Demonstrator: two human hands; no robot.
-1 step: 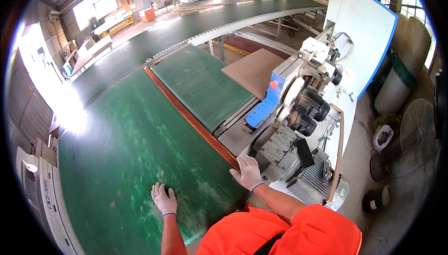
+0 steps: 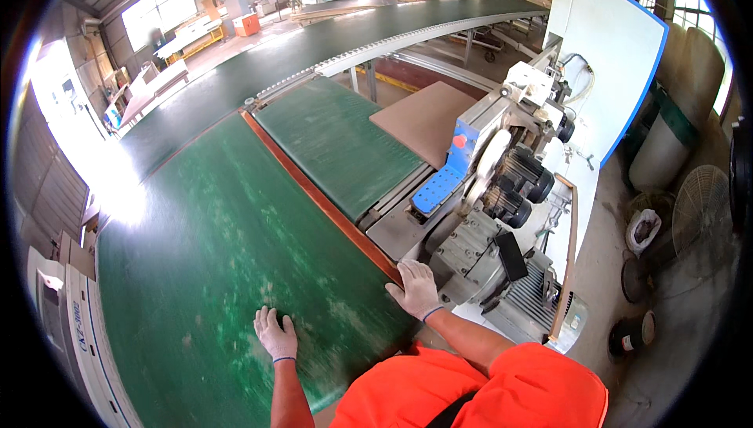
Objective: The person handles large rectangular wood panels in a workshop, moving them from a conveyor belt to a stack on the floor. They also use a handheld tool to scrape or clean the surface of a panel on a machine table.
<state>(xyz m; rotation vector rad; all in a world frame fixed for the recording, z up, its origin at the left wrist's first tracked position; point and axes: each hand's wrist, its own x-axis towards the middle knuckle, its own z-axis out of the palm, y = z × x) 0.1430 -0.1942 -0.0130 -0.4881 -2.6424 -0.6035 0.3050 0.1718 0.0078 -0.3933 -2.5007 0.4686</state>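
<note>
My left hand (image 2: 276, 335), in a pale work glove with a blue cuff, lies palm down on the wide green conveyor belt (image 2: 196, 232). Its fingers are spread and nothing is in them. My right hand (image 2: 418, 288), gloved alike, rests at the near end of a long reddish-brown strip (image 2: 314, 189) along the belt's right edge. Its fingers are stretched out, thumb apart, and it seems to hold nothing. Beyond the strip runs a narrower green belt (image 2: 341, 146). A flat brown board (image 2: 430, 121) lies at that belt's right side, by the machine.
Close to my right hand stands a machine with grey motors (image 2: 471, 252), a blue perforated plate (image 2: 438, 190) and a white panel (image 2: 604, 59). A dark curved conveyor (image 2: 353, 32) crosses farther off. A control cabinet (image 2: 74, 342) stands at left, a fan (image 2: 700, 208) at right.
The brown board has shifted very slightly left, toward the narrower belt. Pale scuffs on the wide belt lie a little differently. Both hands stay in place.
</note>
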